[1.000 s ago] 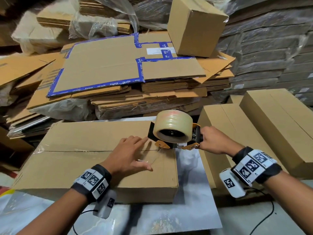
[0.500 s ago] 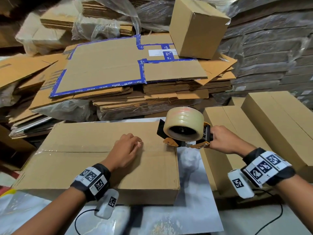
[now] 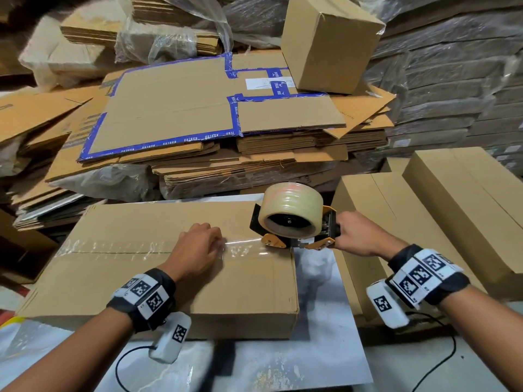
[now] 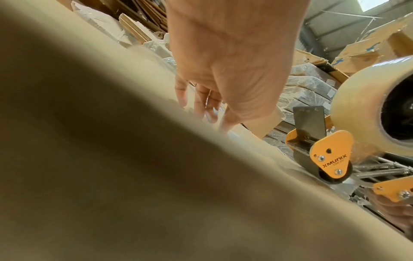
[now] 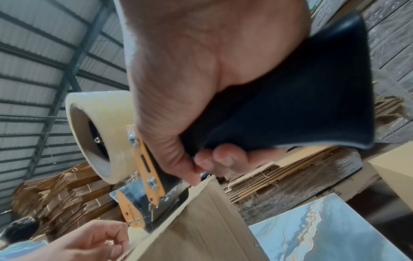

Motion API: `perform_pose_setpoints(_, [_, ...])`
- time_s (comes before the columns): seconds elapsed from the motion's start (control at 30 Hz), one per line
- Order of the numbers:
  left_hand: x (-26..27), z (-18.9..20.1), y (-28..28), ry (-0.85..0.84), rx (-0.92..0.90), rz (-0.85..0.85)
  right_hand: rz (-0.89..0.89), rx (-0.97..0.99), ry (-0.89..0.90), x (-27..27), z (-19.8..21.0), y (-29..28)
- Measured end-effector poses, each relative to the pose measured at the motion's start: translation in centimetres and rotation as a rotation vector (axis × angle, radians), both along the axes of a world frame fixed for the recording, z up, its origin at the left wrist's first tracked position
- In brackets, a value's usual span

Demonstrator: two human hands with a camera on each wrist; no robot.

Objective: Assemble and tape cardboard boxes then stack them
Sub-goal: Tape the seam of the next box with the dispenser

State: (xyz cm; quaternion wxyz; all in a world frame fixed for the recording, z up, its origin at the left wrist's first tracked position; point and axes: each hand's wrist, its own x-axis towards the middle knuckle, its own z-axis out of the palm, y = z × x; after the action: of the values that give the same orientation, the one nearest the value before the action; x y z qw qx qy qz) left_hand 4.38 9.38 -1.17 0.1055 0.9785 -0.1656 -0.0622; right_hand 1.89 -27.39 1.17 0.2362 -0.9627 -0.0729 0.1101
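A long closed cardboard box (image 3: 141,284) lies on the table, with a strip of clear tape (image 3: 243,248) along its top seam. My left hand (image 3: 198,247) rests on that seam near the middle, its bent fingers pressing the tape down. In the left wrist view the fingertips (image 4: 201,109) touch the box top (image 4: 111,159). My right hand (image 3: 359,236) grips the black handle of an orange tape dispenser (image 3: 291,222) carrying a clear roll. The dispenser's front sits on the seam at the box's right end (image 5: 201,229). The right wrist view shows my right hand (image 5: 201,70) wrapped round the handle.
Two long assembled boxes (image 3: 396,222) (image 3: 467,207) lie just right of the table. Behind the box rise piles of flattened cardboard (image 3: 198,108), with a small assembled box (image 3: 328,43) on top. A marbled sheet (image 3: 319,306) covers the table. Wrist cables hang at the near edge.
My left hand's fingers went from spread flat to bent, with the tips on the tape. The dispenser has shifted slightly right, towards the box's right end.
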Motion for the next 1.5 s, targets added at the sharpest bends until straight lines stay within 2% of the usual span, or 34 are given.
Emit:
perform_pose_setpoints(0.3, [-1.0,1.3,-1.2,0.018,0.163,0.1,-0.014,-0.007,0.023,0.2,0.2,0.1])
perform_pose_setpoints(0.43, [-2.9,2.7,-3.1,-0.03,0.227,-0.001,-0.032,-0.019,0.014,0.2,0.7,0.0])
perform_pose_setpoints(0.6, [-7.0,2.2,-8.6,0.177,0.102,-0.085,-0.044,-0.023,0.028,0.4,0.3,-0.2])
perform_pose_setpoints(0.8, [-7.9,-1.1,-13.4,0.152,0.082,0.002,-0.011,-0.006,0.015,0.2,0.6,-0.2])
perform_pose_setpoints(1.2, [-7.5,-2.3,-14.3,0.111,0.069,-0.065,0.006,0.044,0.052,-0.6,-0.5,-1.5])
perform_pose_setpoints(1.37, [-7.2,-2.3,-14.1,0.158,0.076,-0.087,-0.064,0.071,0.075,-1.3,-1.5,-4.8])
perform_pose_setpoints(1.5, [-7.2,-2.1,-14.1,0.173,0.071,-0.083,-0.054,0.097,0.082,-2.9,-0.8,-6.8])
